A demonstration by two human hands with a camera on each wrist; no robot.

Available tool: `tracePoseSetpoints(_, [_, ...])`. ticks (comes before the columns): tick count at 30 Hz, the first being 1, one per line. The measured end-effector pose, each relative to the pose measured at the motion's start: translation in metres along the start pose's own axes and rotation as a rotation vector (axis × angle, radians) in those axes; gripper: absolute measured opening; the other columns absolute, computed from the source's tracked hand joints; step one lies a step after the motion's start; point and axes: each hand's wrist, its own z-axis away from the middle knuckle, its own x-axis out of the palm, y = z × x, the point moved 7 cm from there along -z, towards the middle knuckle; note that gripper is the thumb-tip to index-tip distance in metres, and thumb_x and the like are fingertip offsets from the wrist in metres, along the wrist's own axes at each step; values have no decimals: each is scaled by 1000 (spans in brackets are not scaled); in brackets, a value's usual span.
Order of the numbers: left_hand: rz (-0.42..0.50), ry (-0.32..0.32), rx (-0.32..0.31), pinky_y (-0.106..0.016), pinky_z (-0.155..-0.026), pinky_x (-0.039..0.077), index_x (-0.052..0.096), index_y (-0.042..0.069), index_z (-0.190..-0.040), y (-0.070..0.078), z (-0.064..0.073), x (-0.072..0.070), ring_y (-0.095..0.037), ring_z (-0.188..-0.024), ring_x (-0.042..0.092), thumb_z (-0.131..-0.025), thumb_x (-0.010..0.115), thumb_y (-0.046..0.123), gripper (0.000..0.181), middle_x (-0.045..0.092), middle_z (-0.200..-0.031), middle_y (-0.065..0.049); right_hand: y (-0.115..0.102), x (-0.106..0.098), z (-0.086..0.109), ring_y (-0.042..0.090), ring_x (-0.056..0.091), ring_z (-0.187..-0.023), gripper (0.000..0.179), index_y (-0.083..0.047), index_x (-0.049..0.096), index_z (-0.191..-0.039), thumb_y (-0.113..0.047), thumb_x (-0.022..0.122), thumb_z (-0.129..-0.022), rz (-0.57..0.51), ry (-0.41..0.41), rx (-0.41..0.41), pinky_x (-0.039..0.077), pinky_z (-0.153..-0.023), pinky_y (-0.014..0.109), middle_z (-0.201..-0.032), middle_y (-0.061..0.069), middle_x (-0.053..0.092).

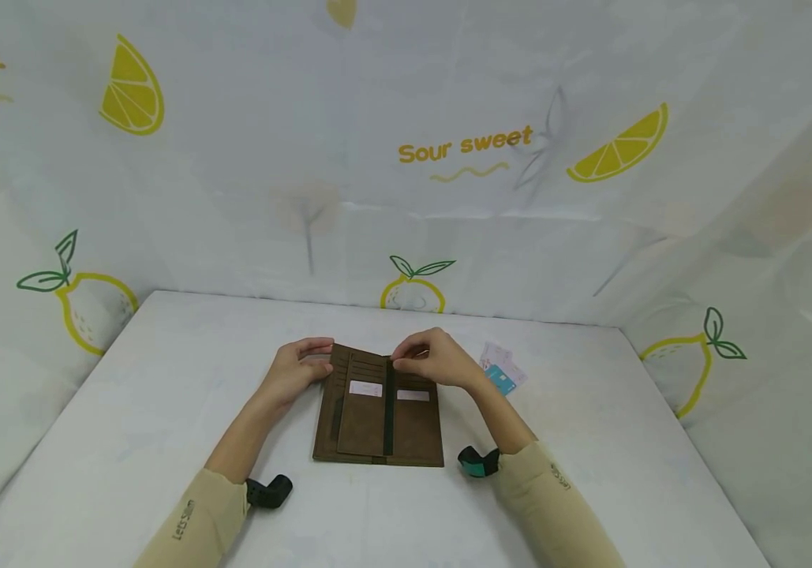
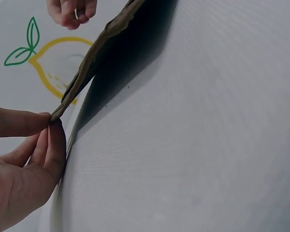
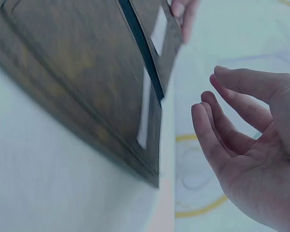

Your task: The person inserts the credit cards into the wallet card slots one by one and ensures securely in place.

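A brown wallet (image 1: 417,430) lies unfolded on the table, with a dark strip (image 1: 389,418) down its middle. White cards show in slots of both halves, one on the left (image 1: 366,388) and one on the right (image 1: 413,395). Thumb and fingers of my left hand (image 1: 291,371) pinch the wallet's upper left edge; the left wrist view shows that edge raised off the table. My right hand (image 1: 437,357) hovers by the top of the middle strip. In the right wrist view the right hand (image 3: 253,125) has loosely bent fingers, a gap before the thumb, and nothing held.
Right of the wallet lie a blue card (image 1: 501,379) and pinkish paper slips (image 1: 512,364), partly behind the right wrist. A white tabletop (image 1: 129,410) carries everything. Behind it hangs a lemon-printed cloth (image 1: 249,197).
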Motion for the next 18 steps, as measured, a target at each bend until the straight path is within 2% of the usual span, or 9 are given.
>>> tracePoseSetpoints(8, [-18, -8, -9, -15, -95, 55, 56, -2, -152, 0, 1, 0, -37, -142, 59, -102, 65, -2, 51, 57, -155, -26, 8, -38, 28, 30, 78, -100, 19, 3, 79, -113, -11, 76, -101, -8, 88, 55, 62, -89, 22, -107, 15, 81])
tracePoseSetpoints(12, [-13, -8, -17, -15, -95, 56, 56, -1, -153, -1, 2, 0, -38, -143, 59, -102, 64, -2, 51, 56, -156, -24, 15, -56, 44, 26, 76, -101, 21, 2, 79, -115, -14, 76, -101, 10, 131, 86, 61, -91, 23, -111, 16, 81])
tracePoseSetpoints(18, [-12, -10, -18, -15, -95, 56, 56, -1, -153, -1, 2, 0, -37, -143, 59, -102, 63, -2, 51, 55, -157, -25, 38, -81, 67, 23, 75, -103, 27, 3, 77, -121, -17, 75, -102, 70, 195, 149, 60, -89, 24, -115, 16, 81])
